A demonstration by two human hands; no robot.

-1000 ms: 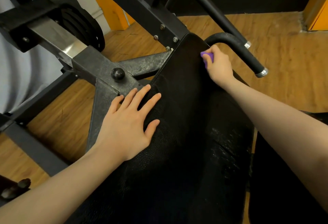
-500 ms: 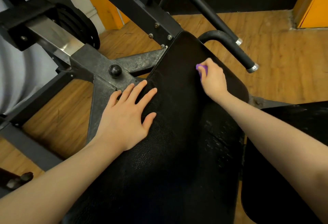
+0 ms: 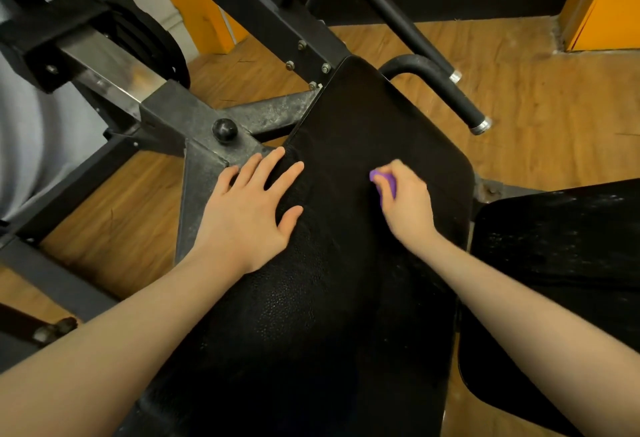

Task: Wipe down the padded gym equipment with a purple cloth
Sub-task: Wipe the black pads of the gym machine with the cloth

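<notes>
Wooden floor [image 3: 519, 66] all round, dark metal frame [image 3: 194, 118] at ten o'clock, two black handles [image 3: 446, 90] up at one o'clock. Head view, the only one: a long black pad [image 3: 346, 263] runs from six o'clock up toward twelve, its long axis almost straight away from the person. Left hand [image 3: 249, 215] lies flat, fingers spread, on the pad's left edge, bracing and gripping nothing. Right hand [image 3: 405, 201] is curled round the purple cloth [image 3: 384, 183], pressing it onto the pad's middle at about one o'clock of centre. Only a sliver of cloth shows. Hands are apart. A second pad [image 3: 561, 263] sits at three o'clock. Most unwiped pad, I'd judge, lies toward six o'clock, nearer the right hand.
</notes>
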